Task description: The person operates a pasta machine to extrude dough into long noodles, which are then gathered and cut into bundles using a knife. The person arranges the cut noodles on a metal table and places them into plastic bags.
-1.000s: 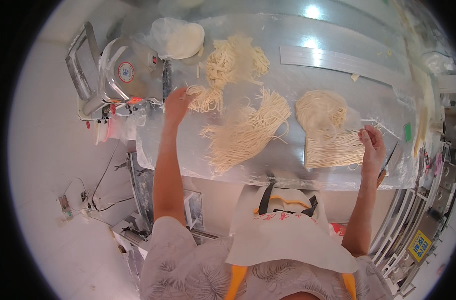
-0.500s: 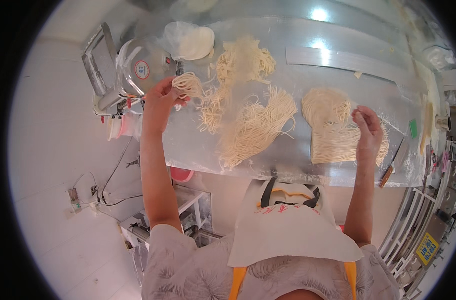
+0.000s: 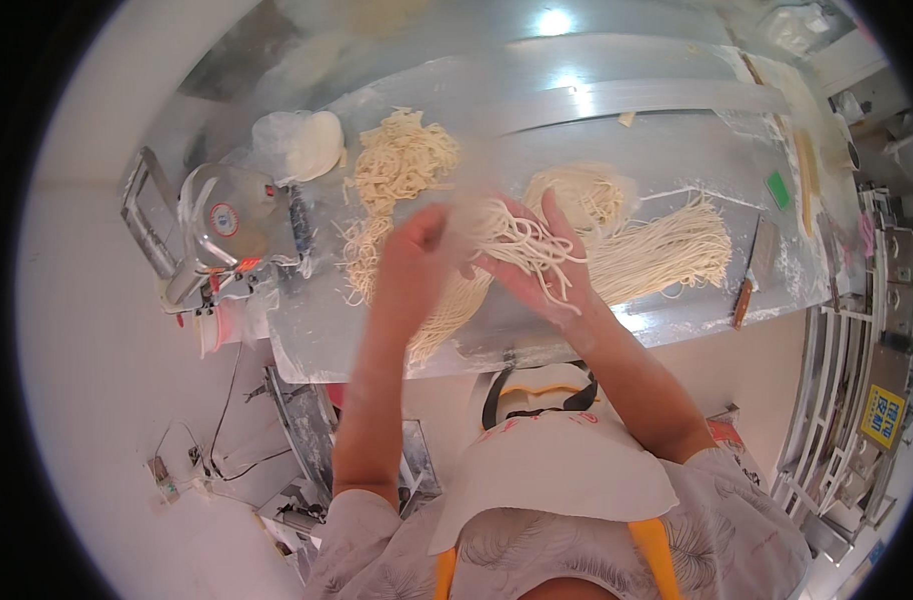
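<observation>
A small bunch of white noodles hangs between my two hands above the metal table. My left hand, partly blurred, is closed around the bunch's left end. Under it, my right hand is turned palm up with its thumb raised, and strands drape over the palm and fingers. Behind my left hand lie a loose heap of noodles and a floury pile of noodles, partly hidden. To the right of my hands spread long, combed-out noodles, with a coiled noodle bundle beyond them.
A metal machine stands at the table's left end, near a pale dough round in clear plastic. On the right lie a wooden-handled knife and a green piece. A long metal strip crosses the back of the metal table.
My left hand has carried its bunch rightward, and my right hand has swung left beneath it, turning palm up. The view has shifted too.
</observation>
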Demonstrator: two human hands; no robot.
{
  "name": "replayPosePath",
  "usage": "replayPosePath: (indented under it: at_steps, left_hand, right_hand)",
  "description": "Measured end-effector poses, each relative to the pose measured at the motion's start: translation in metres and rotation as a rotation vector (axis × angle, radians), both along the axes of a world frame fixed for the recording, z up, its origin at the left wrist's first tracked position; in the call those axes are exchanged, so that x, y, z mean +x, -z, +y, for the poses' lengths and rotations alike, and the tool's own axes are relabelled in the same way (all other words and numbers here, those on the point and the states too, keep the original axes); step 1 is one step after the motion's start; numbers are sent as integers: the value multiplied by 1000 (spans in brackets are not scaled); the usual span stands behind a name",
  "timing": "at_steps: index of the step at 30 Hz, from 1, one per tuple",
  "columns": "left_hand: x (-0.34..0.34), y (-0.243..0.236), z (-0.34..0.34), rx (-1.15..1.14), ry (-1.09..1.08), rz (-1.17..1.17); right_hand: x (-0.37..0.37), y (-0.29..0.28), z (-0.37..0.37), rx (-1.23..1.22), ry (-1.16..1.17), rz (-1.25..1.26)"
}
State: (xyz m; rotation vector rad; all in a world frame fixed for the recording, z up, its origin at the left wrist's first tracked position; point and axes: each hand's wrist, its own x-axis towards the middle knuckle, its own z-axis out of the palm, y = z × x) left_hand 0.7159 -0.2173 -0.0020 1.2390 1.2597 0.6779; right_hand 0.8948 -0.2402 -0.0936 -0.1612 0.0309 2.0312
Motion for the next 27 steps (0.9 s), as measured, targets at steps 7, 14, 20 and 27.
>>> replayPosePath:
  at_steps: [7, 14, 20, 27]
  left_hand:
    - [95, 49, -74, 475, 171, 370]
    - [128, 136, -48, 270, 47, 500]
    - [180, 197, -37, 470, -203, 518]
    - [121, 173, -34, -192, -466, -776]
  right_hand:
    - [69, -1, -72, -300, 21, -474]
    - [175, -1, -73, -309, 186, -260]
    - [174, -15, -53, -236, 163, -217]
    - [124, 64, -4, -445, 99, -122]
